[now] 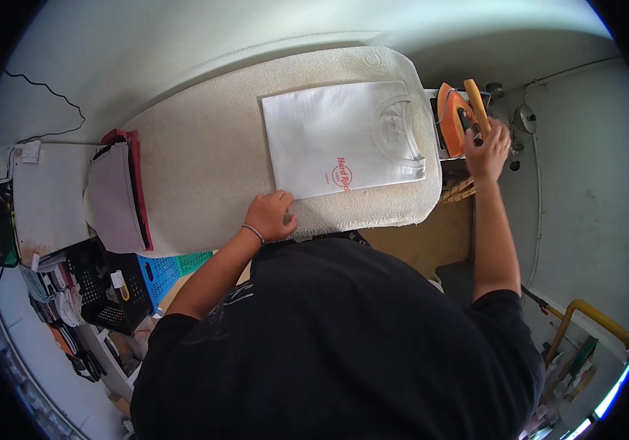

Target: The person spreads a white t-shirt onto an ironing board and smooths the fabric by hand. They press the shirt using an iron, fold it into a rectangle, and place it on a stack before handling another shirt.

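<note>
A folded white T-shirt (325,132) with a red print lies flat on the padded ironing board (204,148), its collar towards the right. My left hand (271,215) rests at the board's near edge beside the shirt's lower left corner, fingers loosely bent and thumb apart. At the right, an orange iron (451,124) with a wooden handle (476,104) sits on a metal stand (430,94). My right hand (488,151) is at the near end of that handle, slightly blurred; whether the fingers grip it cannot be made out.
A grey and red fabric bundle (116,195) covers the board's left end, beside a white tabletop (53,192). Below stand a black crate (100,286) and a blue plastic basket (159,278). Walls close in behind and at right, where a yellow pipe (603,319) runs.
</note>
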Demonstrator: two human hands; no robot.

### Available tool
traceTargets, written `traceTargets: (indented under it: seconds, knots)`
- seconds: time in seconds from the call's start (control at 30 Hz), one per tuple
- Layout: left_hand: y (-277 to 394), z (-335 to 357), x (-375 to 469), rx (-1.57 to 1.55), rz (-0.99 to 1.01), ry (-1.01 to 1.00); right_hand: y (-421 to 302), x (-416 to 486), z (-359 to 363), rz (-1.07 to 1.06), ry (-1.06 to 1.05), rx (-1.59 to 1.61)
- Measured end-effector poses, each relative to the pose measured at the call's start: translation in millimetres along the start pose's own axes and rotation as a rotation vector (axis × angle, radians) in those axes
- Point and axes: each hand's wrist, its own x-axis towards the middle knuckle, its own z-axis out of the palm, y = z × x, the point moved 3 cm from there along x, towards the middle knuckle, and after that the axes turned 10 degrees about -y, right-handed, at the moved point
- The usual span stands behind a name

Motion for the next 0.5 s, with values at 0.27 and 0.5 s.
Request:
traceTargets:
  seconds: [0.27, 0.5]
  knots:
    - [-14, 0, -16, -0.189, -0.138, -0.04, 79, 35, 66, 0.49, -0.687, 0.976]
    - [-145, -15, -129, 0.138, -0.444, 0.587, 32, 8, 4, 0.934, -0.831, 1.181]
